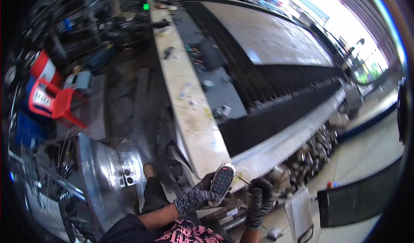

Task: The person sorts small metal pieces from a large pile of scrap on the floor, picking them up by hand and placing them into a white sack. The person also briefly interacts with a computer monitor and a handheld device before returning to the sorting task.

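While the far left is just workshop clutter, it sets the scene: a red plastic chair point(55, 101) sits beside shelves of dim junk, and nearer the person a curved sheet of shiny metal point(101, 174) bends up off the floor.

Moving toward the middle, the left hand point(199, 195), in a speckled knit glove, is wrapped around a handheld remote point(222, 180). Fingers curl under and around its lower body, so it's a proper closed hold, not a pinch. The remote is an oval pendant-style thing, pale casing with a dark keypad face and a small red light glowing at the top end. It's held upright, just in front of the near end of the long pale ledge point(189, 101) running along the big cutting machine point(276, 70).

Right of that, the right hand point(260, 202), in a dark glove, hangs with the fingers curled in loosely. Can't tell if it has anything in it; looks empty to me, and it's near the remote but not touching it.

Progress-wise, my read: remote is in hand and apparently powered on, but no thumb or finger sits on the keypad. The slatted bed of the machine shows one large pale sheet point(267, 36) lying on it, nothing visibly cut.
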{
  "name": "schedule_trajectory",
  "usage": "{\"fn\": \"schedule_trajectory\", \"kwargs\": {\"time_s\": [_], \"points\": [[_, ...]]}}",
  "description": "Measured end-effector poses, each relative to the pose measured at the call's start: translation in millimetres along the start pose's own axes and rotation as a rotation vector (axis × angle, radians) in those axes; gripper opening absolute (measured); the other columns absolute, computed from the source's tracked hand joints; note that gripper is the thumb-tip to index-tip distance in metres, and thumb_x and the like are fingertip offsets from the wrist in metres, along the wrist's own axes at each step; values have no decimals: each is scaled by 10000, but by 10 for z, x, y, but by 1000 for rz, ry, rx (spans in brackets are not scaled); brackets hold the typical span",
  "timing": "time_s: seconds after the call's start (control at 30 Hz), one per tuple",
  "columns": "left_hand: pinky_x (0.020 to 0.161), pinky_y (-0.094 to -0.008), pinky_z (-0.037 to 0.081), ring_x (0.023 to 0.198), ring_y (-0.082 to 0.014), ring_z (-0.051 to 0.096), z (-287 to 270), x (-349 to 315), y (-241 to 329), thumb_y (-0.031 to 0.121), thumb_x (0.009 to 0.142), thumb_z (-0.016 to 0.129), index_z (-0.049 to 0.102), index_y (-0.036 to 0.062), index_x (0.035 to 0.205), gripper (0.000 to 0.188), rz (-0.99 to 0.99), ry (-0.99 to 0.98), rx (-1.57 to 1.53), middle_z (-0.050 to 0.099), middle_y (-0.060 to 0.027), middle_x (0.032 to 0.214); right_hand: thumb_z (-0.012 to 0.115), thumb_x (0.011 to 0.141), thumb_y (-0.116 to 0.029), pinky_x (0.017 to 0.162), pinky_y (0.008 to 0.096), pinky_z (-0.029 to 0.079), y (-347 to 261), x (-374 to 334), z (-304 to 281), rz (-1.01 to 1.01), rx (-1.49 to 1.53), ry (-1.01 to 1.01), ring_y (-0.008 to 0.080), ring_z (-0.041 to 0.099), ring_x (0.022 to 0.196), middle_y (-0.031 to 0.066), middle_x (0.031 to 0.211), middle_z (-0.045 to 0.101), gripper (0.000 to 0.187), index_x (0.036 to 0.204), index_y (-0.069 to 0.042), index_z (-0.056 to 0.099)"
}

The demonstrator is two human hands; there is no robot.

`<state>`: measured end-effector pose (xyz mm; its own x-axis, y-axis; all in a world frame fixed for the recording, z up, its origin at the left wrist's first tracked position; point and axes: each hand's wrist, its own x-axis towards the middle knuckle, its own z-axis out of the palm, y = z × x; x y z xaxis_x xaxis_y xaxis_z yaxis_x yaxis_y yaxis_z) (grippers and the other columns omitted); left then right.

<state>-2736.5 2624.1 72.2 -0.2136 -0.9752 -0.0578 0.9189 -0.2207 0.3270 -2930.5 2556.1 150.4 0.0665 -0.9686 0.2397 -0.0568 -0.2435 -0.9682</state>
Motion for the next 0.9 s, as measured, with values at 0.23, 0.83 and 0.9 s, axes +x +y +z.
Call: {"fn": "schedule_trajectory", "kwargs": {"time_s": [0.23,0.83,0.9], "points": [[914,-511,605,1155,-382,660,-1009,-1119,1863,276,888,753,448,3,1449,695,152,211,-296,621,-231,1296,673,956,-76,910,319,534,606,151,2585,250,-279,-707,156,657,1010,96,1071,707,251,1193,3,647],[903,-564,583,951,-304,710,-3481,-1284,7263,335,921,715,560,61,1320,508,699,648,-199,681,-131,1065,631,869,-404,947,463,512,3931,1891,6543,307,-1089,-1714,377,689,1031,191,1045,744,416,1048,-51,761],[883,-555,592,941,-299,708,-3723,-1082,7924,260,869,748,548,68,1309,520,666,763,-203,672,-113,1018,643,869,-371,947,464,516,4215,2279,7064,187,-875,-1451,387,685,1035,199,1041,741,395,1052,-40,757]]}}
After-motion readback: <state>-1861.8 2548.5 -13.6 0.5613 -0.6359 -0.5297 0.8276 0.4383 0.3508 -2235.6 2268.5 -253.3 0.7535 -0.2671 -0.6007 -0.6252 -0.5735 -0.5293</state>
